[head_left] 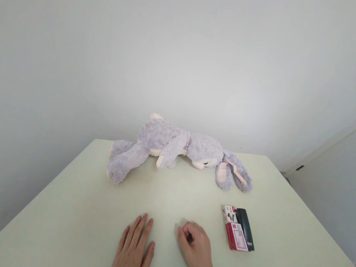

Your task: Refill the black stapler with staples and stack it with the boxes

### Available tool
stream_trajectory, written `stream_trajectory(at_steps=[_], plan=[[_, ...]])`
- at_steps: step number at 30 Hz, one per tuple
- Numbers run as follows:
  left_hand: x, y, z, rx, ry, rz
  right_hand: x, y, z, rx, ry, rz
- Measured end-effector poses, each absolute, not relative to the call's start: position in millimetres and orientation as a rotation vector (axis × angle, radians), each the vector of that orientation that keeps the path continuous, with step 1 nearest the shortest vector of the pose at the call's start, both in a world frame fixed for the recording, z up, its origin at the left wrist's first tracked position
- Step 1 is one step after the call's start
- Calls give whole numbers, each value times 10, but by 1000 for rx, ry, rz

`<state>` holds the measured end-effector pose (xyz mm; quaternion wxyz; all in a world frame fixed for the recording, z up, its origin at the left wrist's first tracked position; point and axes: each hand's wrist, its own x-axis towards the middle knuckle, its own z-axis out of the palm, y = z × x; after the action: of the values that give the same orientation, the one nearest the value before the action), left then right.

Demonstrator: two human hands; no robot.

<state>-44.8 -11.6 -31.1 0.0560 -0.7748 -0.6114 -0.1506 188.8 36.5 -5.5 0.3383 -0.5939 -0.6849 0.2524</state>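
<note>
My left hand [132,251] lies flat on the table, palm down, with its fingers stretched out and nothing in it. Beside it on the right, my right hand [195,252] rests on the tabletop in a loose fist, with no object showing between the curled fingers. To the right of that fist lies a black stapler [245,229]. Against its left side are a red and white box [237,238] and a smaller white box [229,214] with a picture on it. Neither hand touches them.
A grey plush rabbit [160,137] lies on its side along the back of the pale table [68,215], its long ears [236,173] to the right. A plain wall [189,55] stands right behind the table. Another light panel [345,176] rises beyond the right edge.
</note>
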Motion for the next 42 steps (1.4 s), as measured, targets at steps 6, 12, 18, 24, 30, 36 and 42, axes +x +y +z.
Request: stream_trajectory(at_steps=[6, 12, 18, 24, 30, 36, 42], plan=[[-416, -138, -276, -2358, -1874, -436, 1889, 335, -19, -1538, -1781, 651], [-397, -141, -245, -2382, -1895, -427, 1845, 276, 43, -1509, -1807, 651], [-390, -144, -224, -2390, -1908, -422, 1799, 174, 21, -1500, -1766, 620], [-399, -139, -241, -2403, -1896, -420, 1822, 190, 21, -1464, -1771, 613], [-405, -125, -250, -2405, -1900, -428, 1830, 202, 18, -1447, -1778, 618], [-407, -135, -260, -2411, -1895, -422, 1826, 211, 17, -1436, -1771, 621], [-407, -129, -257, -2411, -1896, -463, 1824, 215, 26, -1421, -1774, 629]])
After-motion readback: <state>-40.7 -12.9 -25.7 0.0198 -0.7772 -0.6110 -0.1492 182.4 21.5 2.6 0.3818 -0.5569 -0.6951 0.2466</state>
